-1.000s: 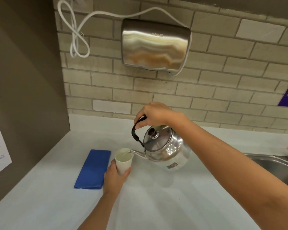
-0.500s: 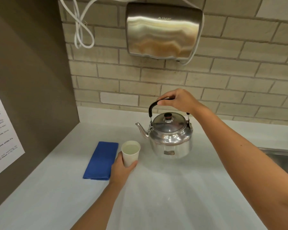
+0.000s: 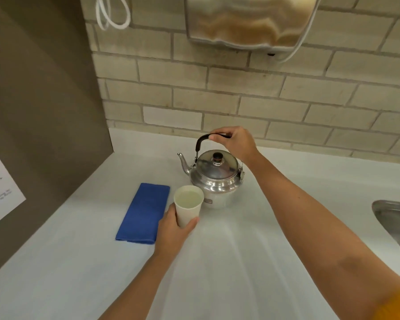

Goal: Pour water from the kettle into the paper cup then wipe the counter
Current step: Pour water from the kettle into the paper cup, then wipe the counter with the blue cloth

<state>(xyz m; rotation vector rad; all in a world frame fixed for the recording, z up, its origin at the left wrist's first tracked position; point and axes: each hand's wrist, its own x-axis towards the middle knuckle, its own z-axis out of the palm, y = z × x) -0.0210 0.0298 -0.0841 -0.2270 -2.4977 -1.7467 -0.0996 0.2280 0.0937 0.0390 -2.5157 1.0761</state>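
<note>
Open counter (image 3: 217, 273) is lying bare toward the near edge; kettle (image 3: 215, 179), paper cup (image 3: 188, 205) and blue cloth (image 3: 143, 213) are crowding the back-left corner.

Your left hand (image 3: 172, 229) covers the lower wall of the paper cup (image 3: 188, 205), so you cannot tell whether its base rests on the counter (image 3: 229, 262). The cup hides the lower front of the kettle (image 3: 216, 179), including most of a small label. Your right hand (image 3: 234, 142) conceals the middle of the kettle's black handle (image 3: 200, 142). The metal wall unit (image 3: 249, 19) is cut off by the top edge, the sink (image 3: 395, 218) by the right edge. The text on the paper notice (image 3: 0, 188) at the left is too blurred to read.
</note>
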